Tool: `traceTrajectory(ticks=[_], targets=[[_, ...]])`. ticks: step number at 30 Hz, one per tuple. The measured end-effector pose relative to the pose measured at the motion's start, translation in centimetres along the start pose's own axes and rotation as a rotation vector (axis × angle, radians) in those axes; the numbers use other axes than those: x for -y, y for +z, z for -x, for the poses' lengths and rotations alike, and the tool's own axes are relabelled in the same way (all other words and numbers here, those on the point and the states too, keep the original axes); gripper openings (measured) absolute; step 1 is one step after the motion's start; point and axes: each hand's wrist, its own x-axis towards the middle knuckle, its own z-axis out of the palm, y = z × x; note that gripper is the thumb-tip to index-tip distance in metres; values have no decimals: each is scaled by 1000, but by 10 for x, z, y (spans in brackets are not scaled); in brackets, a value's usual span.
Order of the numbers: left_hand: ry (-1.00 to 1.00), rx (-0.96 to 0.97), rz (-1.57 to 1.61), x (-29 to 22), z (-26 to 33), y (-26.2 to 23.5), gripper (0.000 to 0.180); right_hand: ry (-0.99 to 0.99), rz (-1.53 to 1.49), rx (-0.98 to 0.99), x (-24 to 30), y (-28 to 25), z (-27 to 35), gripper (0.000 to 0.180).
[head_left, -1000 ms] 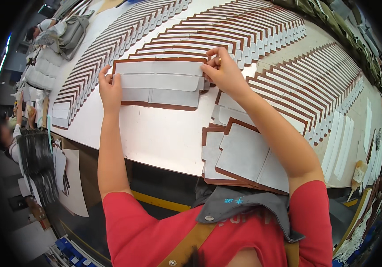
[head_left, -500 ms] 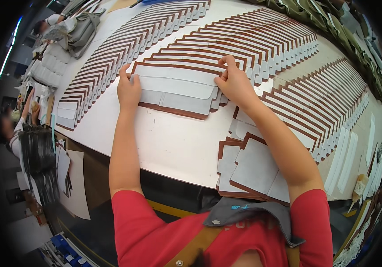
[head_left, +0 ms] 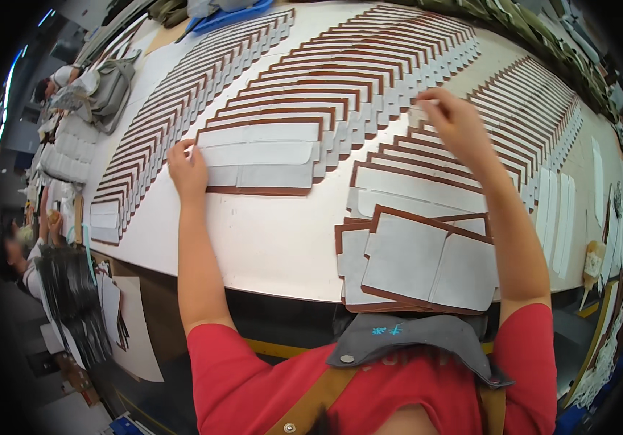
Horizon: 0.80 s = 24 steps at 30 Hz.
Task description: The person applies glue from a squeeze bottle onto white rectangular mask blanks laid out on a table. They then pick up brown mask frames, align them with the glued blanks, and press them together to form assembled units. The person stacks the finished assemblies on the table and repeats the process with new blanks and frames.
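A white panel with brown edging [head_left: 259, 133] and a white strip across it lies at the front of the middle overlapping row. My left hand [head_left: 188, 172] is closed at its left edge, thumb and fingertips pinching the edge. My right hand [head_left: 459, 129] is raised over the front part of the right-hand row [head_left: 417, 181], apart from the panel my left hand holds. Its fingers are curled together and slightly blurred; what they hold, if anything, cannot be made out. Below my right forearm, a stack of loose brown-edged panels [head_left: 406, 261] lies at the table's front edge.
More overlapping panels form a left row [head_left: 159, 134]. White strips [head_left: 564, 225] and a glue bottle with a thin nozzle [head_left: 593, 262] lie at the right. A blue tray [head_left: 232, 16] and a grey bag [head_left: 112, 90] are at the back. Other people work at left.
My right hand has left the front panel's right side and moved right, over the right-hand row. My left hand stays at the panel's left edge. The whole view has shifted slightly.
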Motion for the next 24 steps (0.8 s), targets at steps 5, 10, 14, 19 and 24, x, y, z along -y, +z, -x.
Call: traceTrajectory(ticks=[5,10,14,19,24], targets=[[17,0,31,1,-5,-7,20,210,364,-333,-75,-149,70,17],[158,93,52,-61,-15,-18,21,387,536,-309,-117,-202,137,20],[294,190,143,-132,-22,-8,19,397,562,-266,-130,-173,135,19],[447,290,232,-212,-5,-5,15,467,866,-202,-128,-153,119,15],[478,381,326,-255,18,-6,17,468,776,-235,-134,-152,111,12]])
